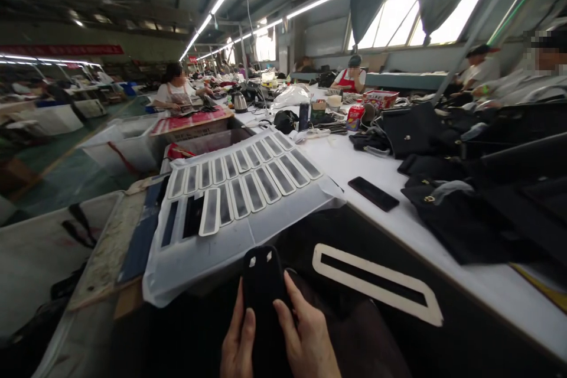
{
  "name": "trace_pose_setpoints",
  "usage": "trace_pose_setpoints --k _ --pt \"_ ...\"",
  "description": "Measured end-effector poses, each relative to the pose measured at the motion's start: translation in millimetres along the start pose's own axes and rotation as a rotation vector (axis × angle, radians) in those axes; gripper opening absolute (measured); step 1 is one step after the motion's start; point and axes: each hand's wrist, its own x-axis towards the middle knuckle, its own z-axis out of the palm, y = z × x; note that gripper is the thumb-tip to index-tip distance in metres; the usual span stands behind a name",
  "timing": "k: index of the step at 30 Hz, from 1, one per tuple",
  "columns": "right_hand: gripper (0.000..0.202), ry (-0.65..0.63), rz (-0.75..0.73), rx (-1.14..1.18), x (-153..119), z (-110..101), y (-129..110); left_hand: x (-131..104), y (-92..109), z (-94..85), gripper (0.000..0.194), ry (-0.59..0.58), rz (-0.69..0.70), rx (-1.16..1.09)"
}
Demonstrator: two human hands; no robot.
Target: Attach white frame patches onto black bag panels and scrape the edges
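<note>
My left hand [240,339] and my right hand [306,333] grip the two long sides of a black padded strap-like piece [263,283] with a rounded end. Two small shiny metal bits show near that end; the lower part is hard to make out against the dark surroundings. Thumbs lie on top of it, fingers along its edges. To the right of my right hand, a cream oblong frame [376,286] with a long slot lies on a black surface. Beyond my hands, rows of pale-rimmed grey oblong pieces [248,193] lie on a white sheet [234,242].
A black phone [373,193] lies on the white table [328,159]. Black bags [452,201] are heaped at the right. A red can [355,118] and a kettle [240,103] stand farther back. White bins [119,142] are at the left. Several people sit at work around.
</note>
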Motion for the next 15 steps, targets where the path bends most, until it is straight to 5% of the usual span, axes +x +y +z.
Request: trace_pose_setpoints --k 7,15 --pt "0.046 0.094 0.034 0.068 7 6 -11 7 5 -1.5 0.056 0.014 0.105 0.323" --pt "0.049 0.134 0.146 0.117 22 6 -14 16 4 1.7 0.051 0.051 0.101 0.330"
